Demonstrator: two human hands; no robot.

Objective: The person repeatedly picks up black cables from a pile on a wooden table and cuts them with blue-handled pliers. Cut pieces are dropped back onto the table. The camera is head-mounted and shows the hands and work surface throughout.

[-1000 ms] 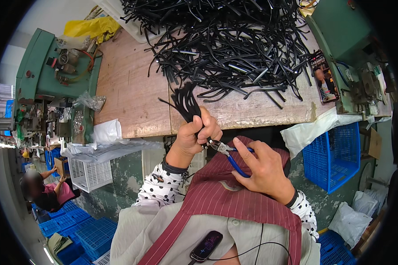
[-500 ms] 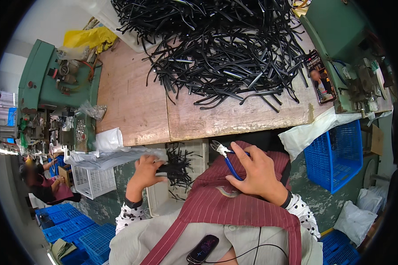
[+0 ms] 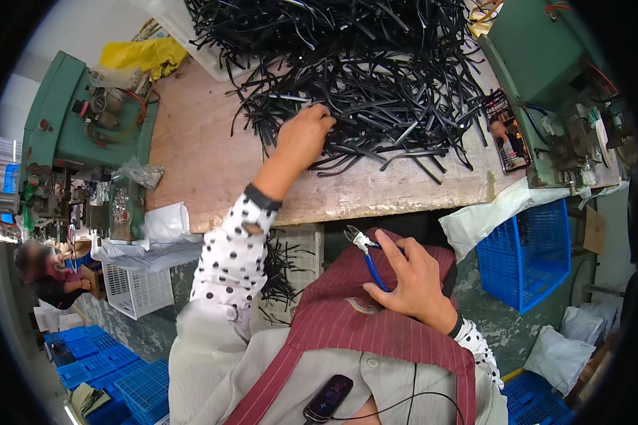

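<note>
A tangled heap of black eyeglass temple arms (image 3: 404,106) covers the back of the wooden table. My left hand (image 3: 306,134) is at the heap's front left side, its fingers bent down onto the pieces. The fingertips are hidden, so what they grip cannot be made out. In front of the table edge, above my apron, my right hand (image 3: 411,280) is closed round blue-handled cutting pliers (image 3: 373,269). The pliers' jaws point up and left and are parted. Beneath my left forearm, a pale crate (image 3: 301,244) holds more black temple arms (image 3: 280,273).
Green machines stand left (image 3: 71,120) and right (image 3: 539,64) of the table. A phone (image 3: 506,131) leans by the right one. A blue crate (image 3: 524,255), white crate (image 3: 138,287) and stacked blue crates (image 3: 113,361) stand lower down. Another person (image 3: 57,273) sits far left.
My left hand has moved up and right from over the pale crate to the heap on the table. My right hand keeps the pliers in nearly the same place.
</note>
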